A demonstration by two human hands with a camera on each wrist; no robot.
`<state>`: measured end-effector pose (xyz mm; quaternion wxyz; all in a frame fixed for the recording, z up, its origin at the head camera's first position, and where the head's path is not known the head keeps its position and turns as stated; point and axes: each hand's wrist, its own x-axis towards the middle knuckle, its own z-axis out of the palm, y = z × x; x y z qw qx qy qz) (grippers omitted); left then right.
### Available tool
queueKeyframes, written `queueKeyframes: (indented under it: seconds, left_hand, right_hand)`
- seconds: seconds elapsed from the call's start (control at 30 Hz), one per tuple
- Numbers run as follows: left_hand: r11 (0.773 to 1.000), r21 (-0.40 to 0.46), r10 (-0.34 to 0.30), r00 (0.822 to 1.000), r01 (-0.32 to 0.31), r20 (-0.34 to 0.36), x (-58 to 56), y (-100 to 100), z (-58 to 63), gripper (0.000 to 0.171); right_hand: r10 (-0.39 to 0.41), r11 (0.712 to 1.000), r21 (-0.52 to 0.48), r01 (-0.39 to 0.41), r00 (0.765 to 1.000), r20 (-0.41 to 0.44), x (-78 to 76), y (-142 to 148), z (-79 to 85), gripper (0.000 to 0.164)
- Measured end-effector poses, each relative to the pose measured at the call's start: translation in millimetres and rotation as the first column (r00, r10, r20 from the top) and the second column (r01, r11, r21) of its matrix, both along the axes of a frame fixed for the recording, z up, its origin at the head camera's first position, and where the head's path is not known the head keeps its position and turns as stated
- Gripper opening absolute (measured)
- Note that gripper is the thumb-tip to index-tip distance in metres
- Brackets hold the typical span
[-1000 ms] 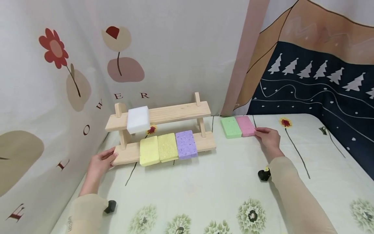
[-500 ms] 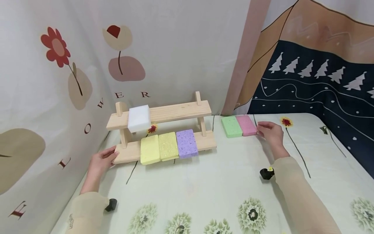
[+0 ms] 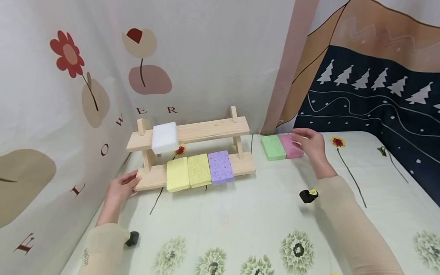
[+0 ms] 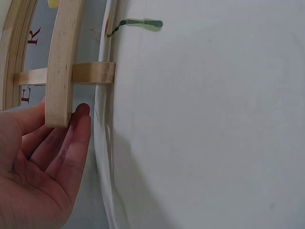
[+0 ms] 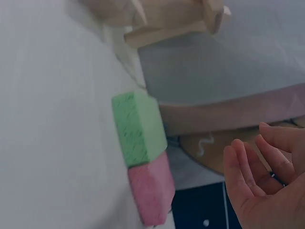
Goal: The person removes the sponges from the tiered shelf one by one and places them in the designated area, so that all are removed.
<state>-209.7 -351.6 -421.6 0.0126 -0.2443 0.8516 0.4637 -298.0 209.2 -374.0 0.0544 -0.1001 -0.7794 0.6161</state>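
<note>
A two-tier wooden shelf (image 3: 213, 130) stands at the back. My left hand (image 3: 120, 189) grips the left end of its lower plank, thumb on one face and fingers on the other, as the left wrist view (image 4: 47, 176) shows. On that plank lie a pale yellow sponge (image 3: 177, 174), a speckled yellow sponge (image 3: 199, 170) and a purple sponge (image 3: 220, 167). A white sponge (image 3: 165, 137) sits on the upper plank. To the right, a green sponge (image 3: 274, 147) touches a pink sponge (image 3: 288, 149) on the table. My right hand (image 3: 311, 147) hovers over the pink one, fingers extended and holding nothing.
A light tablecloth with printed flowers covers the table (image 3: 240, 214). White fabric (image 3: 213, 57) hangs behind the shelf and along the left side. At the back right hangs dark fabric with printed trees (image 3: 371, 103).
My right hand has lifted off the pink sponge's right edge and shifted left above it. The left hand keeps its hold on the shelf. The head view has tilted slightly.
</note>
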Motion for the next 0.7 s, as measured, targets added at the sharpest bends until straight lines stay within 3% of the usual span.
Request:
queueKeyframes:
  seconds: [0.4, 0.7]
  left_hand:
    - [1.000, -0.007, 0.009, 1.000, -0.009, 0.006, 0.5, 2.9, 2.5, 0.053]
    - [1.000, -0.005, -0.008, 1.000, 0.008, -0.003, 1.8, 2.1, 3.5, 0.054]
  right_hand:
    - [0.137, 0.986, -0.076, -0.149, 0.979, -0.148, 8.1, -44.2, 21.4, 0.041]
    - [0.206, 0.966, -0.123, -0.228, 0.964, -0.169, 15.0, -80.0, 33.0, 0.041]
